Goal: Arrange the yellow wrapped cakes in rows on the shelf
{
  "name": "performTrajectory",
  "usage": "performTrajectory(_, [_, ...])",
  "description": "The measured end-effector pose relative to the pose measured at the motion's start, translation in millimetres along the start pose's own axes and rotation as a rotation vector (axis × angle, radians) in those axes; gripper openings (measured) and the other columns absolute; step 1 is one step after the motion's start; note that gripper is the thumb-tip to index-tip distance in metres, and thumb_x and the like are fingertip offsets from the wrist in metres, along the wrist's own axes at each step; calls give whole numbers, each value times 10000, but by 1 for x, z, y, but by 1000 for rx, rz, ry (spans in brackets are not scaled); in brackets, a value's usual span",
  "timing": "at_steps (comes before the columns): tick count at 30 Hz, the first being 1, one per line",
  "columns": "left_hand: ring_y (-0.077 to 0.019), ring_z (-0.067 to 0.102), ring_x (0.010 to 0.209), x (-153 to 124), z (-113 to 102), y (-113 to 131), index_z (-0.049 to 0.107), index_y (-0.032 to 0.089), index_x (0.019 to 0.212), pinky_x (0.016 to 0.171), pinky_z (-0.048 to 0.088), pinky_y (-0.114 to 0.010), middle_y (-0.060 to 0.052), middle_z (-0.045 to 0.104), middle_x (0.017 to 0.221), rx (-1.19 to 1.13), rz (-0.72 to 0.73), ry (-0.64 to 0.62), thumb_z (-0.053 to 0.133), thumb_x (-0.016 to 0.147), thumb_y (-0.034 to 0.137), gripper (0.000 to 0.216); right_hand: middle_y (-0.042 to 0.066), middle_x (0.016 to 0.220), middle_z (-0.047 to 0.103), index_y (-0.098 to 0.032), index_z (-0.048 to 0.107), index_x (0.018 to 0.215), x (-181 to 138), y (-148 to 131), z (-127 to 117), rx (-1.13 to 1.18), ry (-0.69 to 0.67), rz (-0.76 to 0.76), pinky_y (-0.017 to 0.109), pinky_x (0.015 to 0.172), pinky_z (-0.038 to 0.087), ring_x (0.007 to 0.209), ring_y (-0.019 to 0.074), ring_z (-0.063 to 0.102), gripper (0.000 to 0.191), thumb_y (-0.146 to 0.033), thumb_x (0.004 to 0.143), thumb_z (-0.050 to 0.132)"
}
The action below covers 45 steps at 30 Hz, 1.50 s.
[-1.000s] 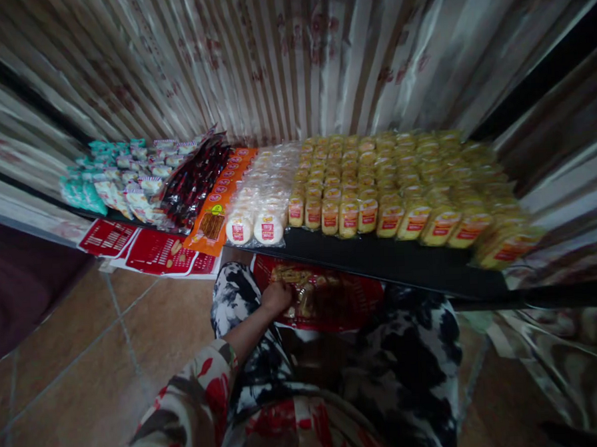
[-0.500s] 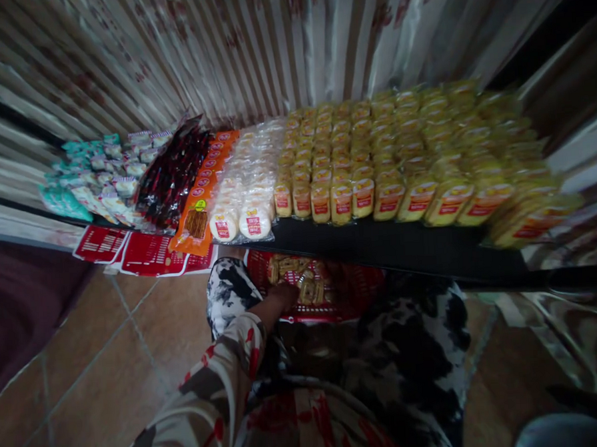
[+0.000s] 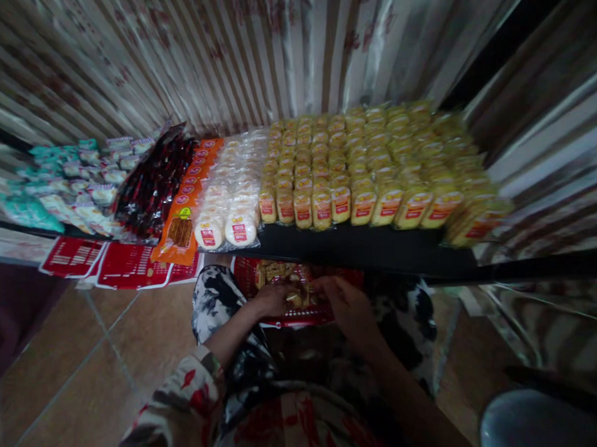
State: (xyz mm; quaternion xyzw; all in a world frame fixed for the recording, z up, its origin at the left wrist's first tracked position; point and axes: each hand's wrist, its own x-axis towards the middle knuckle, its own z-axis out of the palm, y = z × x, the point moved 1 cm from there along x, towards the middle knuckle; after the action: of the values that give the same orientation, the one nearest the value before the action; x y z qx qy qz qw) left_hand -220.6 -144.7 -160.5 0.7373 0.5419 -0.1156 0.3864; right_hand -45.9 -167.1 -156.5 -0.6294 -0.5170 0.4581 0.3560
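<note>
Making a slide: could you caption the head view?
Left hand and right hand over a red basket of tan snacks, below a black shelf lined with yellow snack packets.

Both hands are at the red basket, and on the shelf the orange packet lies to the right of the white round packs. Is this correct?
Not quite: the head view shows the orange packet left of the white round packs. The left hand and right hand are at the red basket.

Red basket [image 3: 308,315], orange packet [image 3: 191,189], black-and-white blotched trousers [image 3: 216,296], striped curtain [image 3: 290,57]
</note>
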Motion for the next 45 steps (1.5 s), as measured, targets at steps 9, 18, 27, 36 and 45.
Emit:
performTrajectory(9, [-128,556,763,-28,-20,25,540,156,1136,695,432,-217,-22,612,878,-557,218,269,604,730,286,431,28,881,701,-206,679,941,-4,-7,1,287,-218,70,353,765,495,815,220,637,346,-420,671,642])
performTrajectory(18, [-117,566,732,-30,-26,64,538,141,1116,688,452,-233,-45,622,926,-892,110,437,596,717,316,440,31,810,676,-186,615,811,-24,-17,-28,790,64,233,345,687,525,709,186,633,417,-499,564,736])
performTrajectory(27, [-64,444,527,-18,-25,105,484,118,1179,542,388,-185,67,489,616,-1022,140,476,545,666,169,518,52,881,667,-193,570,896,-29,-9,-41,711,185,132,359,735,511,781,203,633,433,-519,630,671])
performTrajectory(36, [-82,493,592,1,-48,144,520,154,1171,621,434,-209,5,588,812,-710,295,600,495,680,84,497,118,1094,559,-202,568,943,-29,-22,-79,-52,635,-243,395,805,459,1067,253,490,260,-407,786,529])
performTrajectory(45, [-125,561,777,34,-72,196,537,190,1151,799,456,-264,-41,593,1014,-393,413,675,479,739,71,432,81,1007,637,-199,607,960,-13,-30,-115,-175,618,-356,379,900,410,981,196,541,291,-328,902,353])
